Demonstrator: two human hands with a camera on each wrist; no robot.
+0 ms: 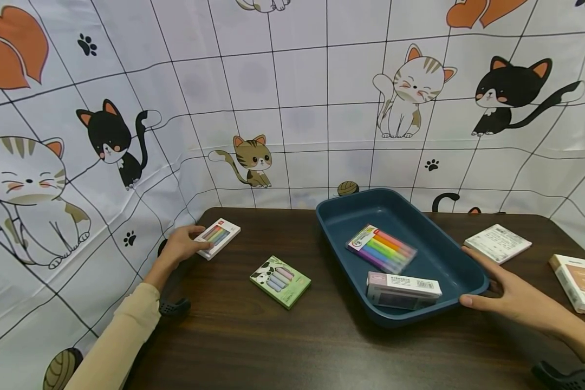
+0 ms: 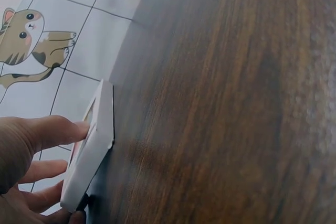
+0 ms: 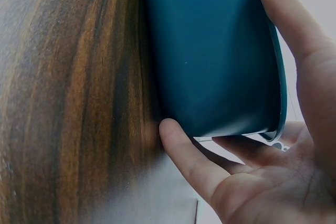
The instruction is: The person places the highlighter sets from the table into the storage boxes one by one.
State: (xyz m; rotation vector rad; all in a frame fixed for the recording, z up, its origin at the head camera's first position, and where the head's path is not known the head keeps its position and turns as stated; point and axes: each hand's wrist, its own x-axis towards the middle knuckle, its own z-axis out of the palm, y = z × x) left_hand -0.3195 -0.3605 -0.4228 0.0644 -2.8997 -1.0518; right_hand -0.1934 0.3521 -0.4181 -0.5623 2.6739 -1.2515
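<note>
My left hand [image 1: 179,248] holds a small flat white box [image 1: 226,232] with coloured sticks pictured on its face, at the table's far left. In the left wrist view the thumb presses the face of the box [image 2: 97,153] and the other fingers reach round its far side; it is tilted up off the table at one edge. My right hand [image 1: 509,297] grips the near right corner of a dark blue tray [image 1: 431,241], thumb at the rim and fingers low along the wall [image 3: 210,56]. Inside the tray lie a clear pack of rainbow-coloured pens [image 1: 382,249] and a pale pink-and-grey box [image 1: 403,291].
A green box with a panda picture [image 1: 281,281] lies between the left hand and the tray. Right of the tray are a white printed box [image 1: 498,244] and a white-and-tan box [image 1: 581,284]. A cat-print curtain [image 1: 302,124] hangs along the back edge of the brown table [image 1: 283,346].
</note>
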